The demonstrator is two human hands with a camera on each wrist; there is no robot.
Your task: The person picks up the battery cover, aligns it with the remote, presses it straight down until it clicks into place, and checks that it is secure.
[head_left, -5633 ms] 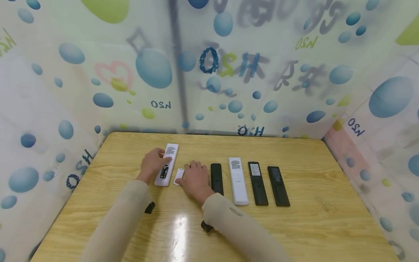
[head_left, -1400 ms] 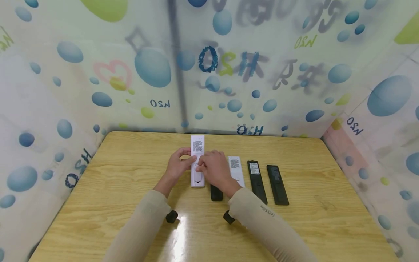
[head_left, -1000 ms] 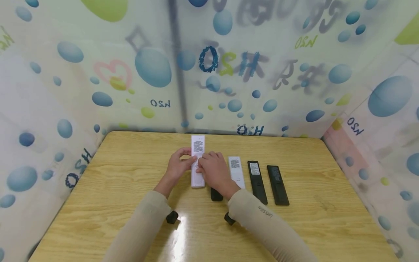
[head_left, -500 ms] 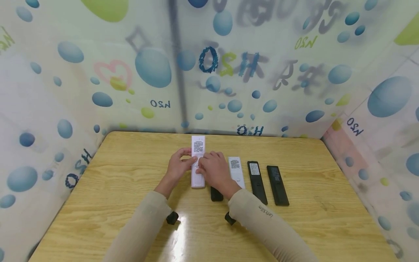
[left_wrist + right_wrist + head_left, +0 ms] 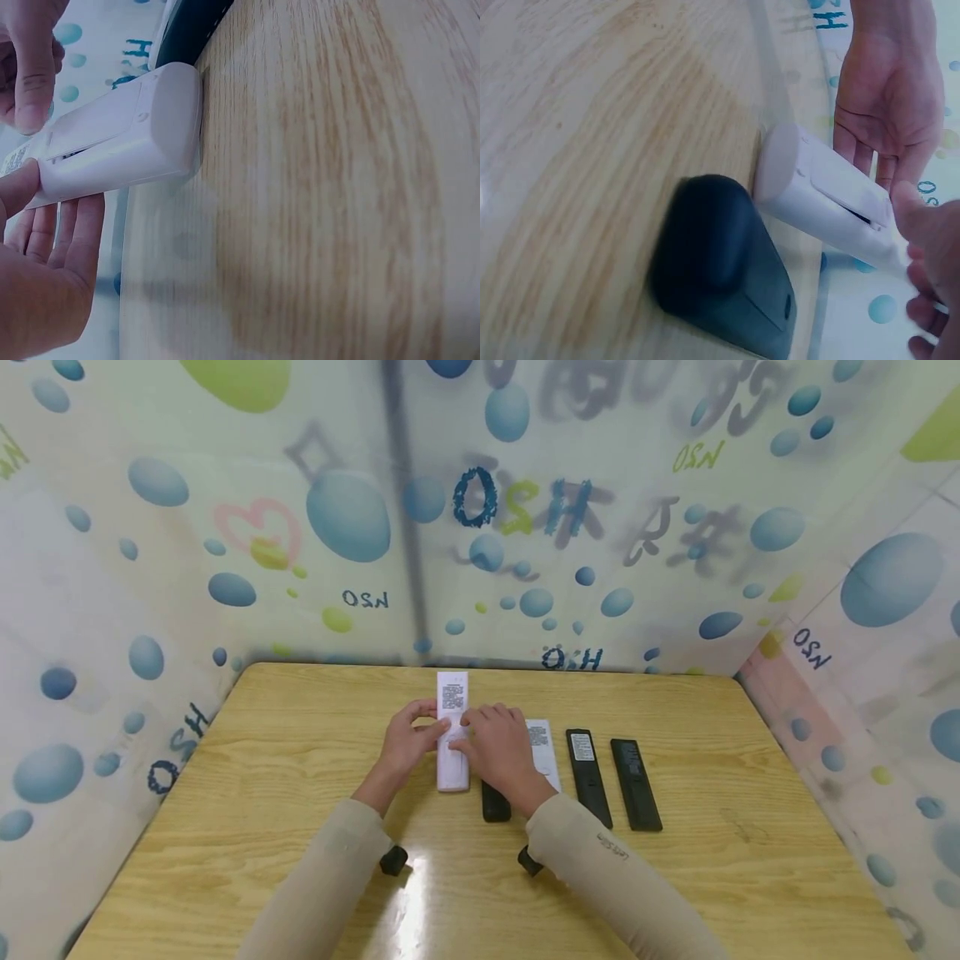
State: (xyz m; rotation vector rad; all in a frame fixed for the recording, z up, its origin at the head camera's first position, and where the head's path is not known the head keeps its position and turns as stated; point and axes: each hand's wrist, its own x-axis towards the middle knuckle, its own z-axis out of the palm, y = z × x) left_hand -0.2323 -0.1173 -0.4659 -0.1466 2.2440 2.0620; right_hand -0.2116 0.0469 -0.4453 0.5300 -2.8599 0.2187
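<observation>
My left hand (image 5: 405,745) holds a white remote control (image 5: 453,777) back side up, thumb on its left edge and fingers beneath. Its battery cover (image 5: 101,116) lies over the compartment. A narrow dark gap shows along the cover's side edges towards the label end in both wrist views, so that end is slightly raised. Over the remote's right side is my right hand (image 5: 501,747), thumb close above the label end of the cover, fingers loosely bent, gripping nothing I can see. Whether the thumb touches the cover I cannot tell.
A black remote (image 5: 496,804) lies partly beneath my right hand. Right of it lie a second white remote (image 5: 542,745), partly covered by that hand, and two more black remotes, one with a white label (image 5: 582,747) and one dark all over (image 5: 637,789). The wooden table (image 5: 300,718) meets a patterned curtain behind.
Earlier the remote lay further left with bare batteries and its cover beside it; now the cover is over the compartment. In the last half second my right fingers loosened and shifted slightly right.
</observation>
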